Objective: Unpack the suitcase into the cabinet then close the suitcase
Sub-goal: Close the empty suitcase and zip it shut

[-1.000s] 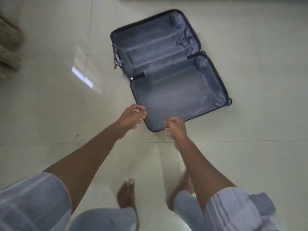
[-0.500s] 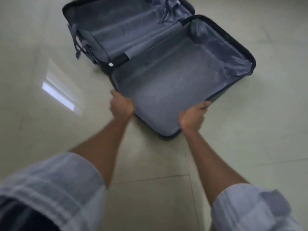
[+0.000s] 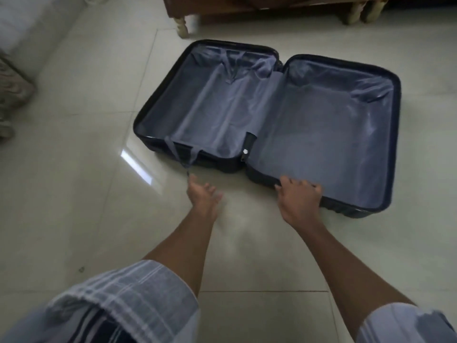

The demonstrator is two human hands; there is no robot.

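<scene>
A dark suitcase (image 3: 269,115) lies flat and wide open on the tiled floor, both halves lined in grey-blue fabric with nothing inside. My right hand (image 3: 298,198) grips the near rim of the right half, fingers curled over its edge. My left hand (image 3: 202,194) hovers over the floor just in front of the left half, fingers spread and holding nothing. A grey strap (image 3: 183,154) hangs over the left half's near rim, a little beyond my left fingertips.
Wooden furniture on pale turned legs (image 3: 183,26) stands right behind the suitcase. A patterned fabric heap (image 3: 12,95) lies at the left edge. Glossy floor tiles (image 3: 74,194) surround the case.
The suitcase now lies turned, its halves side by side in front of me. My left hand has let go of the rim and opened. My right hand still holds the near edge.
</scene>
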